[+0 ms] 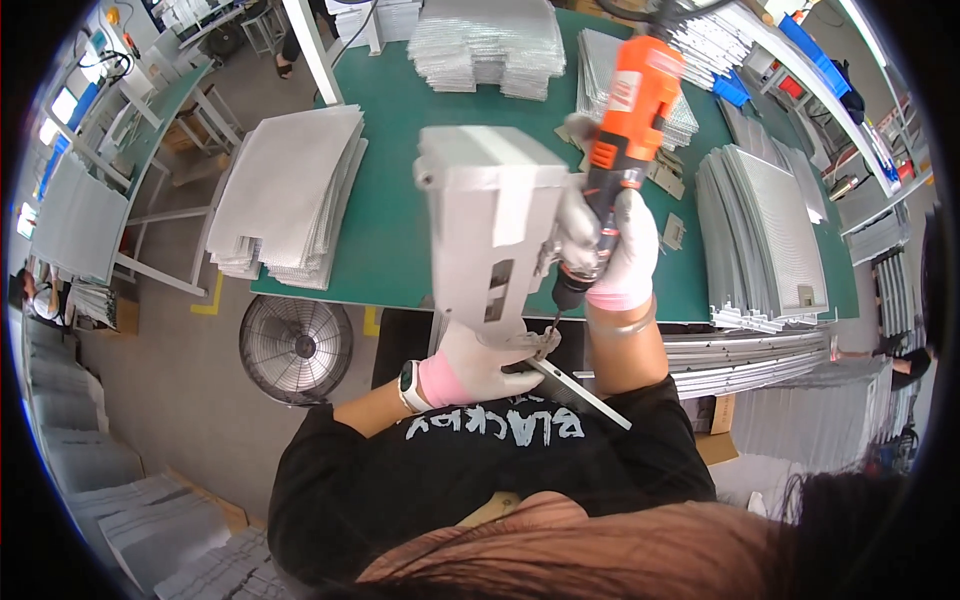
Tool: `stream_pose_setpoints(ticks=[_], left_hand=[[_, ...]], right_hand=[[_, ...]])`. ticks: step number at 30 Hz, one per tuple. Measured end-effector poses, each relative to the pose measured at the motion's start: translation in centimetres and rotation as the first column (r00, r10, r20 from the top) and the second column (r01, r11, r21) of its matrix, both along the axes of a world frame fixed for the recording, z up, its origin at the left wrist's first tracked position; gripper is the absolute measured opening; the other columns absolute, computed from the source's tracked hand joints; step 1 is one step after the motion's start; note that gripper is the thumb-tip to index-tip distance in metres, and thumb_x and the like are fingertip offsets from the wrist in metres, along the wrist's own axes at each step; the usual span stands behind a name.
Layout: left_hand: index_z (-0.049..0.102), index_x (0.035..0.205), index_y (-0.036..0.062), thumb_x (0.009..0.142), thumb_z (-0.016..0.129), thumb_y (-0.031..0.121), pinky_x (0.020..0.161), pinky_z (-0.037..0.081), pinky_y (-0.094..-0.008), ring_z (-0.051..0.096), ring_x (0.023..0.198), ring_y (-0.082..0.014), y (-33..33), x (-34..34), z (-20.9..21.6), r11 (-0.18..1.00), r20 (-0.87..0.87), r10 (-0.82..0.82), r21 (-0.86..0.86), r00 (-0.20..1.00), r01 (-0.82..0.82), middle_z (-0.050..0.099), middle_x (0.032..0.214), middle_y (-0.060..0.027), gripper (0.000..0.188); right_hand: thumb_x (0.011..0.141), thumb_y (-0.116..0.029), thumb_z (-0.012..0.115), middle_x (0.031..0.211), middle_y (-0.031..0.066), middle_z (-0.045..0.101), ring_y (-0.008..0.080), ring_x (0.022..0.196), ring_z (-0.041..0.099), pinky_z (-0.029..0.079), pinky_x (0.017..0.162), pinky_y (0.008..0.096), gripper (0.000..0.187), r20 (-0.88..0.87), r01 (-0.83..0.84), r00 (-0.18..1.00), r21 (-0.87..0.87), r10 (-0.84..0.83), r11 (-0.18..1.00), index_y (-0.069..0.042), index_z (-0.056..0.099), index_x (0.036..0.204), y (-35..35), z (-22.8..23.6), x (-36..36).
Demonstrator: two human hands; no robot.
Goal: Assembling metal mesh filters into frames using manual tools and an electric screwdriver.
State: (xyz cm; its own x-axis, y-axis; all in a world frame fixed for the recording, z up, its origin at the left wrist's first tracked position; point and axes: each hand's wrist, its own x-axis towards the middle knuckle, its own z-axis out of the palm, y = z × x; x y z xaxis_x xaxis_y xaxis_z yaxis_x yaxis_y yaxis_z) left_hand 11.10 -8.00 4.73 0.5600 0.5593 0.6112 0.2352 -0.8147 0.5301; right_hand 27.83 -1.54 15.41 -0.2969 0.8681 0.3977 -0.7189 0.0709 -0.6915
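Observation:
My right hand (630, 250), in a white glove with a pink cuff, is wrapped round an orange and black power screwdriver (633, 110). The tool points downward, and its bit reaches close to the fingertips of my left hand (480, 365). That hand, gloved the same way, grips the lower end of a pale grey sheet-metal housing (465, 240) with a slot in its side. The housing stands tilted up in front of my body. Out from under the left fingers sticks a narrow metal strip (590, 395); how it joins the housing is hidden.
Stacks of metal panels (290, 190) lie on the green table (390, 220), with another panel stack (765, 235) at the right. Small flat metal parts (675, 232) lie near the right hand. A round floor fan (300, 350) stands left of me, below the table edge.

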Motion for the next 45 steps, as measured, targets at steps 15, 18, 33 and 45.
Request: stream_pose_setpoints(ticks=[15, 18, 33, 45], left_hand=[[0.075, 0.103, 0.0149, 0.073, 0.080, 0.020, 0.058, 0.040, -0.0344, 0.051, 0.065, -0.0181, -0.4, 0.7, 0.7, 0.998, -0.108, -0.056, -0.015, 0.993, 0.055, 0.047, 0.073, -0.0010, 0.030], [0.075, 0.105, 0.0169, 0.074, 0.079, 0.023, 0.058, 0.040, -0.0349, 0.051, 0.065, -0.0181, -0.6, 0.6, 0.6, 0.997, -0.141, -0.041, 0.052, 0.989, 0.049, 0.047, 0.073, -0.0009, 0.032], [0.065, 0.083, 0.0146, 0.082, 0.076, 0.028, 0.053, 0.037, -0.0365, 0.048, 0.054, -0.0180, -0.3, 0.2, 0.5, 0.930, -0.175, 0.039, 0.366, 0.984, 0.028, 0.047, 0.061, -0.0007, 0.017], [0.069, 0.108, 0.0145, 0.078, 0.075, 0.032, 0.063, 0.044, -0.0430, 0.063, 0.075, -0.0255, 1.4, -0.3, 1.4, 0.996, -0.184, 0.060, 0.075, 0.981, -0.047, 0.063, 0.084, -0.0048, 0.036]], right_hand=[[0.087, -0.041, 0.074, 0.053, -0.0002, 0.041, 0.0050, 0.038, 0.032, 0.021, 0.036, 0.0215, 0.089, -0.121, -0.133, 0.984, -0.038, 0.128, 0.990, 0.001, 0.027, 0.149, -1.2, -0.8, -0.1], [0.087, -0.042, 0.074, 0.054, -0.0007, 0.042, 0.0048, 0.038, 0.031, 0.021, 0.036, 0.0217, 0.088, -0.159, -0.136, 0.979, -0.032, 0.129, 0.990, 0.003, 0.028, 0.147, -1.3, -1.1, 0.0], [0.086, -0.046, 0.076, 0.058, 0.0027, 0.047, 0.0077, 0.037, 0.035, 0.028, 0.034, 0.0219, 0.078, -0.184, -0.215, 0.954, 0.121, 0.235, 0.969, 0.000, 0.033, 0.133, -1.5, -3.7, 0.4], [0.096, -0.049, 0.058, 0.071, 0.0023, 0.049, 0.0096, 0.052, 0.044, 0.035, 0.046, 0.0246, 0.054, -0.044, 0.003, 0.999, 0.159, 0.004, 0.987, -0.004, 0.050, 0.124, 2.5, 2.8, 2.7]])
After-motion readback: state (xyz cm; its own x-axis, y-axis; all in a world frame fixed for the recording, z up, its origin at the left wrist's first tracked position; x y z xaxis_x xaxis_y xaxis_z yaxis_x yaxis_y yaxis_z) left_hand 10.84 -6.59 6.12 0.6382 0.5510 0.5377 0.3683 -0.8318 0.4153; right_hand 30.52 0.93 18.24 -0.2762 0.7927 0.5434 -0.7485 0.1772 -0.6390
